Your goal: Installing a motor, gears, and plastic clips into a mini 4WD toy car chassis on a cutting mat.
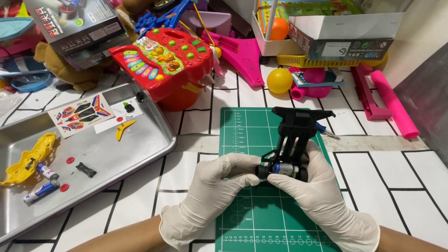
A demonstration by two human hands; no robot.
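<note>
Both gloved hands pinch the black toy car chassis (pixel 293 142) at its near axle, left hand (pixel 219 186) on the wheel end, right hand (pixel 317 191) cupping the other side. It sits over the green cutting mat (pixel 242 135). Left of the mat, a metal tray (pixel 154 144) holds batteries (pixel 42 182) and a yellow shell (pixel 30 156).
</note>
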